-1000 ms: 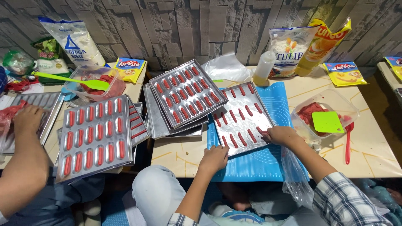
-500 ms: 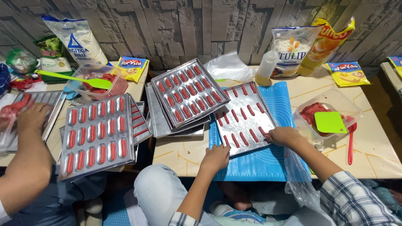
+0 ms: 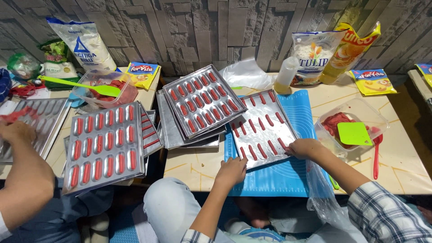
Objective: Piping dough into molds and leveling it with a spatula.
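A metal tray [image 3: 252,118] with rows of red dough strips lies tilted on a blue mat [image 3: 274,177]. My left hand [image 3: 231,171] rests with curled fingers on the tray's near edge. My right hand [image 3: 303,147] sits at the tray's near right corner, its fingertips bunched beside a red strip [image 3: 281,143]. Whether those fingers pinch anything is hidden. Both my sleeves are plaid.
Filled oval-mould trays [image 3: 202,101] [image 3: 104,144] are stacked at centre and left. A tub of red dough [image 3: 335,123] with a green scraper [image 3: 354,133] and a red spatula [image 3: 375,155] stands at right. Another person's hand [image 3: 15,131] works a tray [image 3: 49,119] at far left. Bags and a bottle [image 3: 286,74] line the wall.
My hands have stayed at the tray's near edge, almost still. The other person's arm at the left has shifted slightly over their tray.
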